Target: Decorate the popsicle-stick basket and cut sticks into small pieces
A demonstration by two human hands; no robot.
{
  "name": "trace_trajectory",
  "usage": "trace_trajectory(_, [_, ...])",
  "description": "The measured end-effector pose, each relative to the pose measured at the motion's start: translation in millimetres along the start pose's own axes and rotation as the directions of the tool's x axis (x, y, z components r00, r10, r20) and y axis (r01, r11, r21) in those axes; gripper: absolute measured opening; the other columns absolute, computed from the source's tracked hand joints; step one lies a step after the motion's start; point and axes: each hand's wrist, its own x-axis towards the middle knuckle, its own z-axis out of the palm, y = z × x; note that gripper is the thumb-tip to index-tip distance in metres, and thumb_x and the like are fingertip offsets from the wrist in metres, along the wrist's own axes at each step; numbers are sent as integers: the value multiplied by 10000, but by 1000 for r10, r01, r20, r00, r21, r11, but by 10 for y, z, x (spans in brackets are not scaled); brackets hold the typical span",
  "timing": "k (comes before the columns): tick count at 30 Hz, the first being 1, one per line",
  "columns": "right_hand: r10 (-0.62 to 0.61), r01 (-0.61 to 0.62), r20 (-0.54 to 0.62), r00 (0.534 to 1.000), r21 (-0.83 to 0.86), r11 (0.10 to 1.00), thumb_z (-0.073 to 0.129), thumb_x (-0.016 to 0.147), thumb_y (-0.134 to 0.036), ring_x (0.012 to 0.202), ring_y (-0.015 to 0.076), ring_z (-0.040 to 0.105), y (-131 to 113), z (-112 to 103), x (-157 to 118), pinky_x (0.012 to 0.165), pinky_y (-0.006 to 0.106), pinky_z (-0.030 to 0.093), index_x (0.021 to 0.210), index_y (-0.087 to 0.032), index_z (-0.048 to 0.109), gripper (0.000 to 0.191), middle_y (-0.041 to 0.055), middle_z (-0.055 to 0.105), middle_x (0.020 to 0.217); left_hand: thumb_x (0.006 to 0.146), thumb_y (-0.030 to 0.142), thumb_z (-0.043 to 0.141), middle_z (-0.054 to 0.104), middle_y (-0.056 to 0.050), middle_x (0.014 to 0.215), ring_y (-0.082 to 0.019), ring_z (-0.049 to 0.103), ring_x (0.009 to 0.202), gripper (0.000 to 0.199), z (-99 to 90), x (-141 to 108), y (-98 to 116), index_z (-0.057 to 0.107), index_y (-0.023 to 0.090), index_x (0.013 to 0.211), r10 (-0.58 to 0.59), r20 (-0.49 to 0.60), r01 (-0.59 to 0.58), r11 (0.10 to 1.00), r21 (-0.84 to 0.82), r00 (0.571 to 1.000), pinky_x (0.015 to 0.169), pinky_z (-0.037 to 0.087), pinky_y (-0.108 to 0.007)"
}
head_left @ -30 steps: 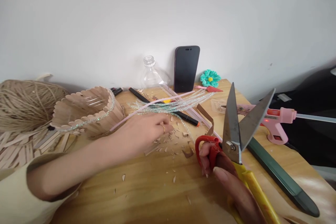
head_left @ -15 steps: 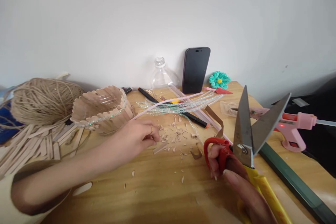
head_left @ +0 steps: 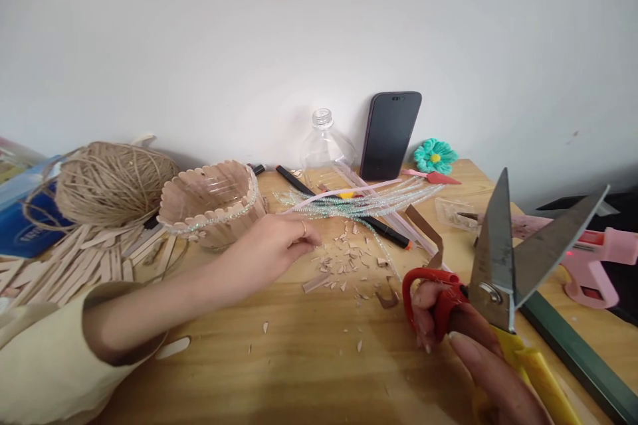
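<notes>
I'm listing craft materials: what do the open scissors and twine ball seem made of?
Red-and-yellow-handled scissors: metal blades, likely steel, with a dull sheen; the glossy red loop looks plastic, the creased yellow covering perhaps tape. Round brown twine ball: probably jute, matte, with coarse loose strands.

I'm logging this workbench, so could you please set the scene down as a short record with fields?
left hand: beside the scraps; its fingertips are partly hidden, so any hold is unclear
right hand: holding the scissors
scissor blades: spread apart
left side: twine ball, loose sticks, basket with beaded trim at its rim
middle: beaded strands
back: clear bottle, upright phone, teal flower
right side: pink glue gun, red light showing
surface: wooden table
</notes>
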Motion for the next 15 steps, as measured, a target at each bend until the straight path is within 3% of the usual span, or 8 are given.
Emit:
trace_trajectory(6, [-6,5,-6,1000,-31,999,596,769,-469,712,241,561,-2,-14,2,648,337,524,725,-267,602,207,54,537,701,842,148,554,707,-49,904,-186,621,892,121,-28,-4,68,675,150,849,7,57,-11,997,74,998,807,458,-311])
trace_trajectory(12, [7,-7,4,1000,-43,999,595,767,-469,709,237,569,29,-10,12,664,328,518,753,-268,604,202,31,519,658,773,241,636,685,-6,856,-200,610,845,61,-8,-76,179,666,196,801,-174,190,141,975,172,966,757,449,-327])
trace_trajectory(15, [3,-4,-12,1000,-63,998,597,767,-464,701,230,568,16,-18,4,657,316,516,723,-268,602,201,26,519,649,765,221,625,667,-22,845,-197,616,801,62,57,-106,228,662,180,792,-158,231,91,956,278,960,699,458,-299])
